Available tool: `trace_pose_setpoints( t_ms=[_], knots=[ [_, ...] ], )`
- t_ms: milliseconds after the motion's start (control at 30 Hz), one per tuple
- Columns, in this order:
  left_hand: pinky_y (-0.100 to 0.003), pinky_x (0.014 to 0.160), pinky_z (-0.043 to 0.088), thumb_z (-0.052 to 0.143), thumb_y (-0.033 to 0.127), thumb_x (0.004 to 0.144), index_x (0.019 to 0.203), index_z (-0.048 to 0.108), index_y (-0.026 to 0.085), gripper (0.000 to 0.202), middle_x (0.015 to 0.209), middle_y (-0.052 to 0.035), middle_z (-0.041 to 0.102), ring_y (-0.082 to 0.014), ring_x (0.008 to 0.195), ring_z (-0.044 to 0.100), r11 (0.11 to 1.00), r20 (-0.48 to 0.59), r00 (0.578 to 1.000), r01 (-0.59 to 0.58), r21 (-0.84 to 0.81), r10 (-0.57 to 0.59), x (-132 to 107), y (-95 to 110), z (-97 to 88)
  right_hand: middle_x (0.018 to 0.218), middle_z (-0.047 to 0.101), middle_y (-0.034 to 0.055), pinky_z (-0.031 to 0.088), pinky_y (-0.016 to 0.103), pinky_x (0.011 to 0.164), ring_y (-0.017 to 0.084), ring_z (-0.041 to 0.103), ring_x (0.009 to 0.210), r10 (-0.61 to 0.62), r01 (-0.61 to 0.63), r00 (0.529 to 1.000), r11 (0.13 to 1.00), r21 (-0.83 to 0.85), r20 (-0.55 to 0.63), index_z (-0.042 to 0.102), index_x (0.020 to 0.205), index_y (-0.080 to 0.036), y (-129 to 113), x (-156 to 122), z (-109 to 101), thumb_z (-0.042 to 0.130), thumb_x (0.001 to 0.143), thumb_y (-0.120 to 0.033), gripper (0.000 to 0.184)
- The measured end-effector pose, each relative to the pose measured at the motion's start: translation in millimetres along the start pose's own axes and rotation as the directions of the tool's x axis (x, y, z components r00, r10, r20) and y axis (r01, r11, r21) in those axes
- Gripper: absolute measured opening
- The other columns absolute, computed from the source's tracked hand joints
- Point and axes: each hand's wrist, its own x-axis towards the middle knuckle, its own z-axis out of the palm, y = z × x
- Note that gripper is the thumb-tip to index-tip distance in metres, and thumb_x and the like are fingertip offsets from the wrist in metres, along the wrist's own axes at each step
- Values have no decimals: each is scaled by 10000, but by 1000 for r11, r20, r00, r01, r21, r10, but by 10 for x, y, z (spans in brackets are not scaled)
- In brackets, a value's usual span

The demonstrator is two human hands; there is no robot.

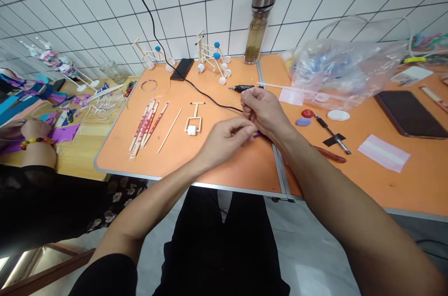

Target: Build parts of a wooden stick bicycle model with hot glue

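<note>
Purple and slender, a small piece (257, 135) is poking rightward, nearly level, from between the curled, almost closed fingers of the left hand (224, 139) and right hand (264, 111), which one grips it being hidden, while a built stick frame (194, 118) is lying beside still-wrapped chopsticks (145, 128).

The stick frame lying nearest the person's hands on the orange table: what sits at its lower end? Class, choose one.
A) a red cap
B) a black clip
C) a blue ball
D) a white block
D: the stick frame has a white block at its lower end.
</note>
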Motion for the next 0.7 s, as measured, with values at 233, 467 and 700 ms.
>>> trace_pose_setpoints(
  t_ms=[233, 467, 700],
  knots=[
    [-246, 612, 472, 793, 261, 861, 941, 767, 201, 104, 829, -28, 780, -130, 669, 632, 908, -486, 873, 236, 346, -42, 27, 299, -1327, 765, 657, -12, 375, 221, 528, 68, 473, 577, 90, -82, 993, 992, -99, 80, 732, 874, -187, 32, -52, 94, 937, 854, -354, 265],
    [-294, 752, 481, 815, 223, 856, 975, 838, 191, 125, 940, -76, 802, -223, 864, 697, 422, -356, 908, 417, 805, -219, 274, 154, -1576, 754, 693, 10, 394, 228, 524, 80, 478, 565, 140, -120, 986, 972, -201, 92, 734, 872, -185, 26, -85, 146, 921, 900, -319, 232],
    [-325, 717, 450, 806, 169, 759, 903, 825, 200, 148, 1018, -123, 839, -273, 898, 726, 182, -321, 869, 409, 894, -375, 409, 95, -1532, 735, 685, 9, 375, 231, 512, 84, 471, 554, 154, -134, 984, 970, -201, 89, 745, 871, -185, 41, -98, 181, 908, 895, -286, 193]
  ],
)
